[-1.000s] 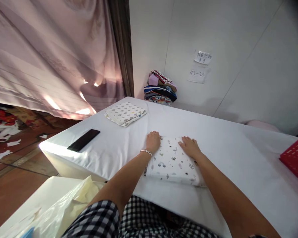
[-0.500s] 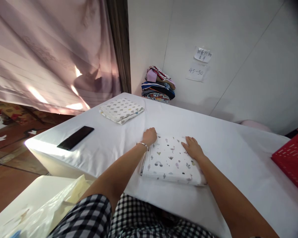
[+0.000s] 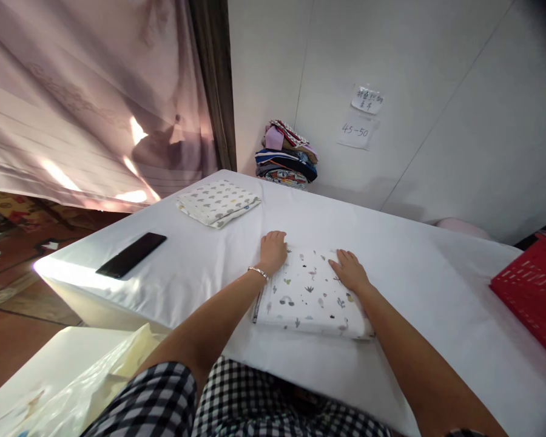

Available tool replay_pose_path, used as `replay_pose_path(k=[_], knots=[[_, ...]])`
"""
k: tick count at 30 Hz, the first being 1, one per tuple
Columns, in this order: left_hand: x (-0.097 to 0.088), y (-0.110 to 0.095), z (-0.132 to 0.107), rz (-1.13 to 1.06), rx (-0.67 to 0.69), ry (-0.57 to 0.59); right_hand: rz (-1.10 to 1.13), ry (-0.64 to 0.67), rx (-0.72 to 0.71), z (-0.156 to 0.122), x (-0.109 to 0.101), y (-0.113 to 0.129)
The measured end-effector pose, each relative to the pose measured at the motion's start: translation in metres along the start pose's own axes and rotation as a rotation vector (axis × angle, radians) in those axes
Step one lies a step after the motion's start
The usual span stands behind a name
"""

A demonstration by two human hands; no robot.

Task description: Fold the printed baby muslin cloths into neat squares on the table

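Note:
A folded white cloth (image 3: 316,297) printed with small flamingos, cacti and rainbows lies flat in front of me on the table. At its far left corner rests my left hand (image 3: 273,250), a bracelet on the wrist, fingers stretched forward along the edge. My right hand (image 3: 350,270) is spread with its palm down on the far right part of the same cloth. Neither hand grips the fabric. Farther off to the left lies another folded cloth (image 3: 218,203), white with grey cloud-like shapes.
A black phone (image 3: 131,255) lies near the left edge of the white-covered table (image 3: 418,285). A red basket (image 3: 534,288) stands at the right. Several folded fabrics are piled (image 3: 286,155) by the wall. At lower left, a plastic bag (image 3: 104,388) sits on a white surface.
My left hand's fingers have straightened from a more curled pose at the cloth's corner. The right hand stays flat on the cloth. The view has shifted slightly.

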State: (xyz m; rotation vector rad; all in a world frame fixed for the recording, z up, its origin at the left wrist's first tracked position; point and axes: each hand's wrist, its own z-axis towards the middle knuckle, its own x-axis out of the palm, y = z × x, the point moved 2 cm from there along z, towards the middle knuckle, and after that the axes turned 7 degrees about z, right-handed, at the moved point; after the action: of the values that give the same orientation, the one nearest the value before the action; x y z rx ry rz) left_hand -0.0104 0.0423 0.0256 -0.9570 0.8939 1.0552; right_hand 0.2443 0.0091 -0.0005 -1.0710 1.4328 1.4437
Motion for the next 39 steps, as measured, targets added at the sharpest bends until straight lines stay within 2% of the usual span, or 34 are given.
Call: replay_pose_path(k=[2,4,6,8,15,25,31,35,39], knots=[[-0.001,-0.009,-0.01,0.008,0.147,-0.023,0.0,-0.005,-0.002,0.0,0.0,0.0],[0.003,-0.015,-0.02,0.023,0.224,0.039,0.003,-0.011,-0.006,-0.001,0.0,0.0],[0.009,-0.015,-0.027,0.036,0.215,0.131,0.007,-0.012,-0.01,-0.001,0.0,0.0],[0.013,-0.014,-0.031,0.047,0.193,0.173,0.007,-0.003,-0.008,0.0,0.001,-0.001],[0.014,-0.012,-0.03,0.062,0.204,0.167,-0.078,0.03,0.018,-0.002,0.001,0.005],[0.018,-0.011,-0.03,0.072,0.206,0.139,-0.097,0.1,-0.022,-0.03,-0.001,0.019],[0.015,-0.012,-0.031,0.065,0.222,0.1,-0.073,0.114,-0.159,-0.057,0.009,0.043],[0.01,-0.013,-0.031,0.054,0.211,0.128,-0.061,0.103,-0.179,-0.064,0.011,0.048],[0.004,-0.009,-0.036,0.026,0.188,0.216,-0.054,0.106,-0.191,-0.064,0.008,0.047]])
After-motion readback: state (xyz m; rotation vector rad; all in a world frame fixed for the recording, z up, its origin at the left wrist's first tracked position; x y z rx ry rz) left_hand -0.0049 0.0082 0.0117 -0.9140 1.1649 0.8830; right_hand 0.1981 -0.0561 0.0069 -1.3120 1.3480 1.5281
